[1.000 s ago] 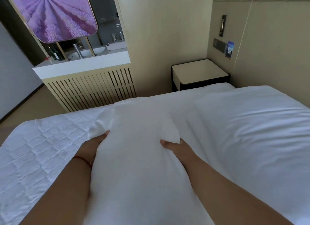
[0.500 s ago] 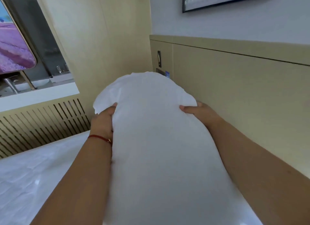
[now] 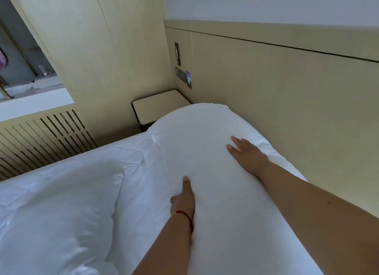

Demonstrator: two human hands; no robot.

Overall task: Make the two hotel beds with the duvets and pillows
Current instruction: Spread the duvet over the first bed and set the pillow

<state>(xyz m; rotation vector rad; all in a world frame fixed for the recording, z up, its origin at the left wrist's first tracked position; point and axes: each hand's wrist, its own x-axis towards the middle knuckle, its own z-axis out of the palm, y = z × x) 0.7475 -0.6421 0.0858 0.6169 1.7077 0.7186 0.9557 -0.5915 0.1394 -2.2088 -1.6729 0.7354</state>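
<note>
Both hands now flatten the pillow (image 3: 205,162), lowered from mid-air onto the bed (image 3: 139,172) beside the headboard (image 3: 287,110): our right hand (image 3: 249,155) lies open-fingered on top; left hand (image 3: 184,201) presses its side, fingers straight.

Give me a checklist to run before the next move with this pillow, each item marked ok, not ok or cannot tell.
1. Pillow lies at the head end, beside the headboard: ok.
2. Right hand flat on top of the pillow, fingers spread: ok.
3. Left hand against the pillow's left side, not gripping it: ok.
4. Pillow's near end squared with the bed edge: cannot tell, out of frame.
5. Duvet smoothed flat: not ok, it lies bunched and creased to the left.
6. Nightstand clear of bedding: ok.
</note>
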